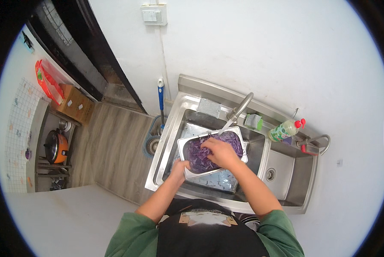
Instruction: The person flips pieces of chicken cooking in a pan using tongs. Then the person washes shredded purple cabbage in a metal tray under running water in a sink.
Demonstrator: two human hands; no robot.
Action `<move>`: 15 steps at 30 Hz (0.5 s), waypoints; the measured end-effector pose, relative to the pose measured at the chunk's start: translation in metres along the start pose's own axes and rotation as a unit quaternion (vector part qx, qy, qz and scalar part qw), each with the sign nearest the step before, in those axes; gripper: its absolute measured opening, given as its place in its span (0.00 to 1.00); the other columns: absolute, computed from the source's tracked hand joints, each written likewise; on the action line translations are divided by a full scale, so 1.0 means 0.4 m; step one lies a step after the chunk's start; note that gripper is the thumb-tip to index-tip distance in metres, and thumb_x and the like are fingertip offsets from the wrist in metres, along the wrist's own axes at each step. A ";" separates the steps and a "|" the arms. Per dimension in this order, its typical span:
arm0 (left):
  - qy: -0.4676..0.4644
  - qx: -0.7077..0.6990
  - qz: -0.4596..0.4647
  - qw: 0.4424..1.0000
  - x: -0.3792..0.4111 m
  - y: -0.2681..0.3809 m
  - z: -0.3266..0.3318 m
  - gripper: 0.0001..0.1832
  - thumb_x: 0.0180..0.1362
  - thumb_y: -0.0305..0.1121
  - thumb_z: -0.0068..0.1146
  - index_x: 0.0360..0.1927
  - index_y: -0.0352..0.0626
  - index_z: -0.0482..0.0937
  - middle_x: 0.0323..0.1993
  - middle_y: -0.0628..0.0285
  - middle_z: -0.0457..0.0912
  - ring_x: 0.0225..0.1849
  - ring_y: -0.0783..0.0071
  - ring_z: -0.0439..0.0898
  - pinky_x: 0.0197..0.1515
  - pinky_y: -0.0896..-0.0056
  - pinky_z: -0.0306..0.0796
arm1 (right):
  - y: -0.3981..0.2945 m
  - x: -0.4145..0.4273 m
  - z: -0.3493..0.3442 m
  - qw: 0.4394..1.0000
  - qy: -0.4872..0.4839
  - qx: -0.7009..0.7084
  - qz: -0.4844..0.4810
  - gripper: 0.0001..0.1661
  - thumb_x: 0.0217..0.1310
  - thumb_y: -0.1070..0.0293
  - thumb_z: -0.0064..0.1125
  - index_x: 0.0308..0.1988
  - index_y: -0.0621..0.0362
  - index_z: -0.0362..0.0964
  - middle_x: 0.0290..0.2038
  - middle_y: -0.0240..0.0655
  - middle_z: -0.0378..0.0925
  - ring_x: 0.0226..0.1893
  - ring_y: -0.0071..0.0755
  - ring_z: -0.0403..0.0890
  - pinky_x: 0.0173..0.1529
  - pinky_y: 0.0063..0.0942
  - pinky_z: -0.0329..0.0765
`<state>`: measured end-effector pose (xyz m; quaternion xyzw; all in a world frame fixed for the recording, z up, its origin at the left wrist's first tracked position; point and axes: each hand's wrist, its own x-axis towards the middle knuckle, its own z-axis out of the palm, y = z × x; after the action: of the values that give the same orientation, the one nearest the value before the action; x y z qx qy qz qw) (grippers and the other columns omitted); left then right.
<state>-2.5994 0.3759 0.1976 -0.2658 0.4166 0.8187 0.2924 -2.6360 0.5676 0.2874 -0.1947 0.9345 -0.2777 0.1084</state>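
Observation:
My left hand (179,170) grips the near left corner of a rectangular stainless-steel food pan (192,174) by its rim. The pan holds shredded red cabbage (195,160) in water and is held over the large basin of a steel sink. Into the cabbage reaches my right hand (221,153), its fingers curled around some shreds and their tips partly hidden. Water (225,127) runs from the curved faucet (243,104) into the pan's far side. Beneath the pan, a wet tray (219,181) with scattered purple bits lies in the basin (253,151).
A pump bottle (283,130) of detergent and a green sponge (258,123) stand along the sink's back ledge. To the right is a smaller basin (280,180) with its own faucet (317,139). A mop bucket (150,141) with a blue-handled mop (161,96) is on the floor at left.

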 end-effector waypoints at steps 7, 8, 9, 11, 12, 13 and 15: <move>0.011 0.001 0.016 1.000 0.014 -0.008 -0.017 0.19 0.31 0.18 0.45 0.34 0.33 0.72 0.27 0.61 0.73 0.27 0.69 0.73 0.31 0.72 0.68 | -0.017 -0.050 -0.074 0.987 -0.001 -0.158 0.026 0.28 0.37 0.69 0.65 0.46 0.48 0.73 0.52 0.40 0.69 0.53 0.47 0.68 0.57 0.40 0.65; 0.012 0.006 0.016 1.000 0.016 -0.009 -0.019 0.20 0.31 0.18 0.45 0.35 0.33 0.72 0.27 0.61 0.73 0.28 0.69 0.73 0.31 0.72 0.68 | -0.025 -0.044 -0.065 0.989 0.007 -0.149 -0.012 0.29 0.36 0.68 0.65 0.46 0.48 0.73 0.51 0.41 0.69 0.53 0.46 0.68 0.56 0.40 0.65; 0.011 0.013 0.015 1.000 0.019 -0.011 -0.017 0.21 0.31 0.18 0.45 0.36 0.33 0.72 0.27 0.61 0.73 0.28 0.69 0.73 0.31 0.72 0.68 | -0.040 -0.034 -0.048 0.989 0.016 -0.141 -0.046 0.30 0.36 0.68 0.65 0.47 0.48 0.73 0.51 0.41 0.69 0.53 0.46 0.68 0.56 0.41 0.65; 0.010 0.009 0.017 1.000 0.020 -0.014 -0.008 0.22 0.31 0.19 0.45 0.37 0.33 0.71 0.28 0.61 0.73 0.28 0.69 0.73 0.31 0.72 0.68 | -0.065 -0.011 -0.004 0.984 0.016 -0.153 -0.094 0.30 0.35 0.67 0.65 0.47 0.47 0.72 0.50 0.41 0.69 0.53 0.45 0.68 0.55 0.41 0.64; 0.011 0.006 0.019 1.000 0.020 -0.015 -0.004 0.22 0.31 0.19 0.45 0.37 0.33 0.71 0.28 0.61 0.73 0.28 0.69 0.73 0.31 0.72 0.68 | -0.072 -0.002 0.030 0.979 0.008 -0.172 -0.107 0.30 0.35 0.67 0.66 0.46 0.47 0.72 0.49 0.40 0.69 0.52 0.45 0.69 0.54 0.40 0.64; 0.007 0.004 0.018 1.000 0.018 -0.015 -0.001 0.22 0.31 0.19 0.45 0.38 0.33 0.71 0.28 0.61 0.73 0.28 0.69 0.73 0.32 0.72 0.68 | -0.072 0.006 0.057 0.974 0.001 -0.191 -0.119 0.29 0.35 0.67 0.66 0.45 0.47 0.72 0.49 0.39 0.69 0.51 0.45 0.69 0.54 0.39 0.65; -0.002 0.000 0.016 1.000 0.016 -0.014 0.004 0.23 0.31 0.19 0.45 0.38 0.33 0.71 0.28 0.61 0.73 0.29 0.69 0.73 0.32 0.72 0.68 | -0.051 0.029 0.103 0.975 -0.002 -0.200 -0.094 0.27 0.35 0.68 0.65 0.43 0.47 0.72 0.46 0.38 0.70 0.49 0.43 0.71 0.52 0.38 0.66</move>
<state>-2.6002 0.3816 0.1912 -0.2579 0.4202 0.8237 0.2801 -2.6272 0.5274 0.2638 -0.2997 0.9485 -0.0935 0.0427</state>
